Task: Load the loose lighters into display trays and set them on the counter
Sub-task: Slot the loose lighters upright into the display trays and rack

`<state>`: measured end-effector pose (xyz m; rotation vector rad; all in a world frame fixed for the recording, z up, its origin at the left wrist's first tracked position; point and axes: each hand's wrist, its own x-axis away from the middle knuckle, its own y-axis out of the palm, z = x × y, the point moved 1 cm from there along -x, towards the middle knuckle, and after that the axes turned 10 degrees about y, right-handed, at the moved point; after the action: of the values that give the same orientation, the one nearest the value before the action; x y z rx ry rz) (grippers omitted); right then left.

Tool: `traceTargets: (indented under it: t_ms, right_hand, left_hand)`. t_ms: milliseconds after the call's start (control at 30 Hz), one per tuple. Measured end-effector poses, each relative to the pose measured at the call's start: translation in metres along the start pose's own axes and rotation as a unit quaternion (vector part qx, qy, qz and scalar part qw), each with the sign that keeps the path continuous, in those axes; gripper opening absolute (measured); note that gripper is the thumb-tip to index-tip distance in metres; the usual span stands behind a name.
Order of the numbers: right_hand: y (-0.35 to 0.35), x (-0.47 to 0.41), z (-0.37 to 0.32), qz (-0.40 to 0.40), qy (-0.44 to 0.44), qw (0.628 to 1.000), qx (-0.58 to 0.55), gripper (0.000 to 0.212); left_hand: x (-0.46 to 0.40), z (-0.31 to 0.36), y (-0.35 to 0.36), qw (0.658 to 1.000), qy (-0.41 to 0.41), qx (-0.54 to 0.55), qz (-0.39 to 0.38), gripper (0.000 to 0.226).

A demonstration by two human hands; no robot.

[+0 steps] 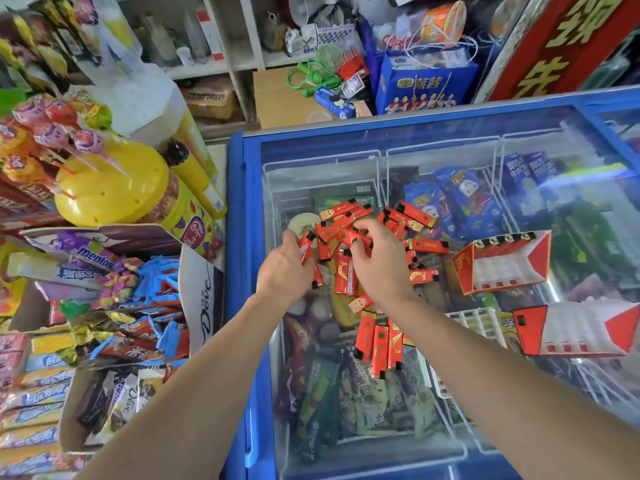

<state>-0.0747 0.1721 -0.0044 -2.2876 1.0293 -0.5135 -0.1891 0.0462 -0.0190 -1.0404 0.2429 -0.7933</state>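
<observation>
A heap of slim, rectangular red plastic lighters (pixel 367 233) with black caps and gold markings lies on the smooth, glossy sliding glass lid (pixel 433 161) of a blue-framed chest freezer (pixel 235 271), through which white wire baskets and crinkled frozen-snack wrappers show. The left hand (pixel 285 268) sits at the left edge of the heap with its fingers curled round a few lighters, gripping them against the palm. The right hand (pixel 379 258) rests on top of the heap, its fingers bent and pinching among the lighters; exactly which one it has cannot be told. Three more lighters (pixel 379 342) lie side by side nearer the person, between the forearms. To the right of the heap stands a red-and-white cardboard display tray (pixel 502 268) with a white moulded insert, a row of black lighter tops along its far edge and the remaining slots bare. A second red-and-white tray (pixel 575 329) lies nearer, just beside a white gridded plastic insert (pixel 471 322). On the left, a yellow round plastic lollipop stand (pixel 110 183) and open cardboard sweet boxes (pixel 114 306) crowd a counter.
</observation>
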Motion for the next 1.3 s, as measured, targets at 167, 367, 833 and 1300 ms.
traceTargets:
  t_ms: [167,367,833,1300]
  right_hand:
    - [-0.010,0.003,0.006,0.017,0.005,1.000,-0.010,0.022]
    - [-0.031,0.007,0.009,0.038,-0.007,0.998,-0.042,0.017]
    - [-0.122,0.005,0.038,0.021,0.047,0.992,-0.118,0.021]
    - [-0.266,-0.013,0.139,0.101,0.054,0.993,-0.016,0.012]
  left_hand:
    - [-0.001,0.002,0.020,0.995,-0.084,-0.022,-0.052,0.049]
    - [-0.004,0.002,0.030,0.989,-0.131,0.007,-0.064,0.047]
    - [0.009,0.118,0.010,0.985,-0.024,0.085,0.146,0.034]
    - [-0.002,0.261,0.081,0.987,0.086,0.123,0.053,0.030]
